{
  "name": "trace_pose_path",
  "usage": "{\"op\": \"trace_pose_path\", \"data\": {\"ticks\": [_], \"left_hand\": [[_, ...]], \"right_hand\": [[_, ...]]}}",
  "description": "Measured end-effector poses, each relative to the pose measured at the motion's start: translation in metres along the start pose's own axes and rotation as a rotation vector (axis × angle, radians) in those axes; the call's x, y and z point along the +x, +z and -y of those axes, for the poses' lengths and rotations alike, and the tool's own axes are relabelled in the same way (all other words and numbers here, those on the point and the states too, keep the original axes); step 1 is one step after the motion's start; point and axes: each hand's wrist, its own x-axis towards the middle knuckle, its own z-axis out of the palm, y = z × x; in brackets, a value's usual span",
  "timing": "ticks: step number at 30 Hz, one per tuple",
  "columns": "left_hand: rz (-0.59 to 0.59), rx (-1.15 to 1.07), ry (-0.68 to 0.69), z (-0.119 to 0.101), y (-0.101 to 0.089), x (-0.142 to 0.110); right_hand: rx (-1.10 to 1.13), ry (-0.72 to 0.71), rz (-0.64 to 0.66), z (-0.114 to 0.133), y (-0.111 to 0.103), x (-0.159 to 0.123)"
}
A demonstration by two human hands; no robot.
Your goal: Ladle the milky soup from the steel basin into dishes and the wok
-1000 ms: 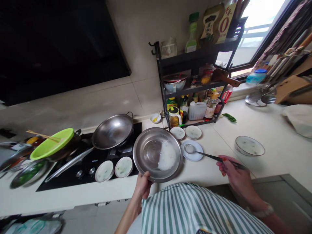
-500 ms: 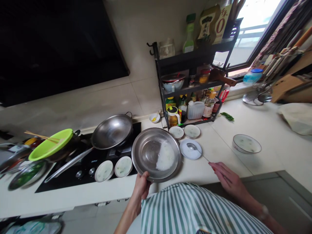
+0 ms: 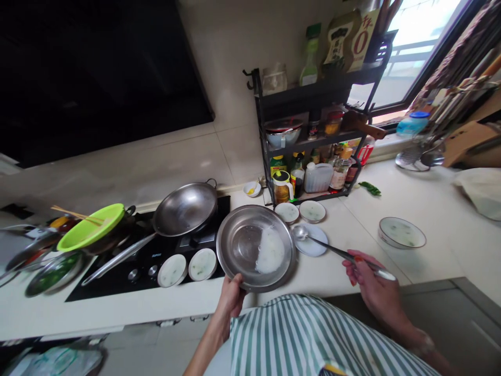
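Head camera view: with the wide metal pan taken as the clock's centre, its near rim is pinched by the left hand at seven o'clock, thumb above and fingers beneath. The spoon is closed upon by the fingers of the right hand, its head set over the small plate at three o'clock; contact there cannot be told.

White liquid is pooled on the pan's three o'clock side, so a tilt is suggested; if the one-handed grip were loosened or the pan tipped further, a spill over that rim would be likely. Drips could also be shed by the spoon, and the two filled bowls at two o'clock could be knocked by a swung pan.

On the pale surface, another filled bowl is seen farther off at three. A wok is set on the black stove at ten. A laden rack is stood at one, and daylight is let in through a window beyond.
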Motion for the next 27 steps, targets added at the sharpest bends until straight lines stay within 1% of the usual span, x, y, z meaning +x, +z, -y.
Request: {"op": "trace_pose_path", "data": {"ticks": [3, 5, 8, 11, 14, 17, 20, 27], "left_hand": [[0.001, -0.002, 0.008, 0.000, 0.000, -0.001], [-0.003, 0.001, 0.005, 0.000, 0.001, -0.002], [0.003, 0.002, 0.001, 0.000, 0.000, -0.002], [0.013, -0.001, -0.005, -0.001, 0.001, -0.002], [0.010, 0.001, -0.008, -0.001, 0.001, -0.001], [0.013, 0.003, -0.003, -0.001, 0.001, 0.000], [0.013, 0.001, 0.005, -0.002, 0.001, 0.002], [0.018, 0.009, 0.002, -0.002, 0.000, 0.005]], "right_hand": [[-0.066, 0.016, 0.191, 0.000, 0.013, -0.005], [-0.123, -0.003, 0.290, -0.005, 0.021, -0.007], [-0.216, -0.024, 0.399, -0.015, 0.030, -0.009], [-0.267, -0.012, 0.455, -0.022, 0.034, -0.009], [-0.238, 0.053, 0.447, -0.024, 0.037, -0.009], [-0.165, 0.099, 0.372, -0.024, 0.037, -0.006], [-0.131, 0.110, 0.312, -0.023, 0.036, -0.003], [-0.088, 0.119, 0.268, -0.017, 0.035, 0.000]]}}
